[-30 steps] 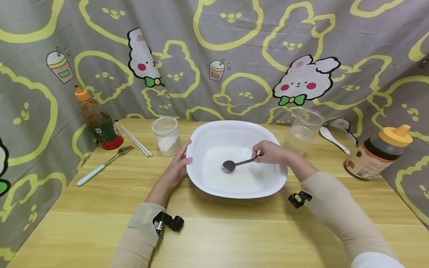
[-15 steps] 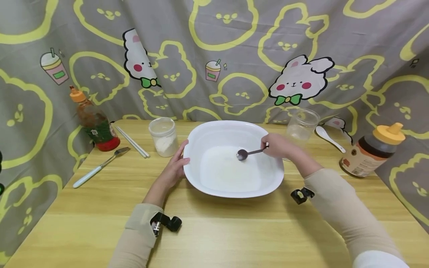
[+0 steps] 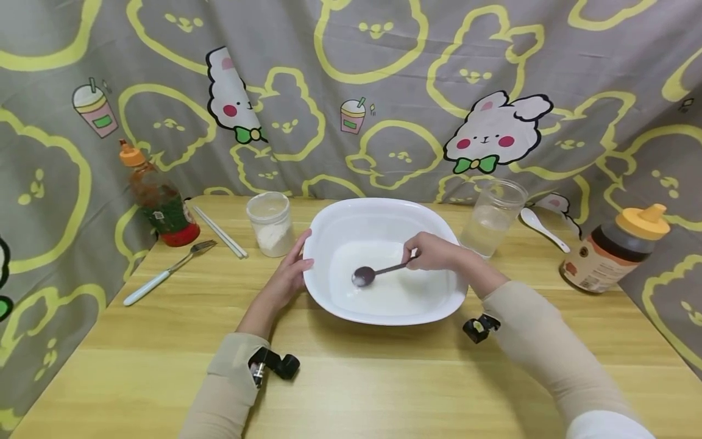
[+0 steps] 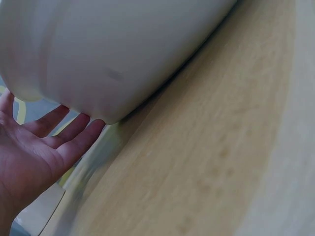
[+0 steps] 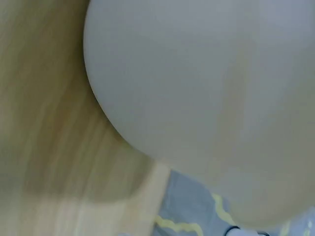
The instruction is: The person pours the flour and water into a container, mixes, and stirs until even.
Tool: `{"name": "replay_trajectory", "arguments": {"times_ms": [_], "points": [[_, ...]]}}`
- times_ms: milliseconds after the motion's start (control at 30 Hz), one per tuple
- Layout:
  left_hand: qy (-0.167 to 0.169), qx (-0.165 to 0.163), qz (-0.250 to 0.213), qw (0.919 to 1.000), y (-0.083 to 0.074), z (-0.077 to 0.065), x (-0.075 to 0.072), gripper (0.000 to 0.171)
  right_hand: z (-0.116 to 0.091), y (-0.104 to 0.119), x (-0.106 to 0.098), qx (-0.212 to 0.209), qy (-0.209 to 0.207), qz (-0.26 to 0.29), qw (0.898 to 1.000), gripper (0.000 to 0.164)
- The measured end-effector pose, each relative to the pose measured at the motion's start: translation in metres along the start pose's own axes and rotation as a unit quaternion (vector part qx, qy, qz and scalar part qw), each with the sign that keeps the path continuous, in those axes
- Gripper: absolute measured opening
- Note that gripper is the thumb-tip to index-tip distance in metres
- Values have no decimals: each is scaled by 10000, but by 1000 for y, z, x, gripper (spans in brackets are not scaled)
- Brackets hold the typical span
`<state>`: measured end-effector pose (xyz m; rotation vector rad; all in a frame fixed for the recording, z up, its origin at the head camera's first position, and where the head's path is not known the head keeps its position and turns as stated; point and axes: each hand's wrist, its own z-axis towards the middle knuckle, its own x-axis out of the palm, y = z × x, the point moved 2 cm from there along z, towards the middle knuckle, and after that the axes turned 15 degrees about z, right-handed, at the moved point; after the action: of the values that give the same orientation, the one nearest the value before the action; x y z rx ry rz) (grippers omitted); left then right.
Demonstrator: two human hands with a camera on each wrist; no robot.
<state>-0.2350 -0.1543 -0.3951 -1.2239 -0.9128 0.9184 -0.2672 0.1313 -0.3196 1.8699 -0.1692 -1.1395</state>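
Observation:
In the head view a large white oval bowl (image 3: 384, 213) stands on the table with thin white liquid (image 3: 408, 292) in its bottom. My left hand (image 3: 286, 277) holds its left side, the thumb over the rim. In the left wrist view the fingertips (image 4: 96, 125) touch the outer wall. My right hand (image 3: 430, 251) reaches in over the right rim and grips the handle of a dark metal spoon (image 3: 364, 276). The spoon's head dips into the liquid, left of the middle. The right wrist view has the bowl's blurred outer wall (image 5: 162, 88), with the hand hidden.
A jar of white powder (image 3: 274, 235) is left of the bowl, near chopsticks (image 3: 219, 230), a fork (image 3: 170, 271) and a red sauce bottle (image 3: 164, 204). Behind the right forearm stand a jar of cloudy liquid (image 3: 488, 222), a white spoon (image 3: 543, 228) and a dark syrup bottle (image 3: 614, 250).
The spoon swung right, towards the right wall of the bowl, then back left and nearer, with my right hand gripping it. My left hand keeps its hold on the bowl.

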Motion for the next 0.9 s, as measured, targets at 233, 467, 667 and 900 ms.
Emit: {"name": "replay_trajectory", "arguments": {"times_ms": [233,467,667,900], "points": [[-6,-90,96,9999,-1,1,0,64,-26,3,-24,154,-85,-832,9964,10],[-42,-126,127,9998,-1,0,1,65,-24,2,-33,796,-737,-1054,9885,7],[-82,-111,153,9998,-1,0,1,66,0,-10,-19,226,-943,-439,9943,7],[-55,-43,147,9999,-1,0,1,65,25,-3,9,102,-861,35,9962,6]]}}
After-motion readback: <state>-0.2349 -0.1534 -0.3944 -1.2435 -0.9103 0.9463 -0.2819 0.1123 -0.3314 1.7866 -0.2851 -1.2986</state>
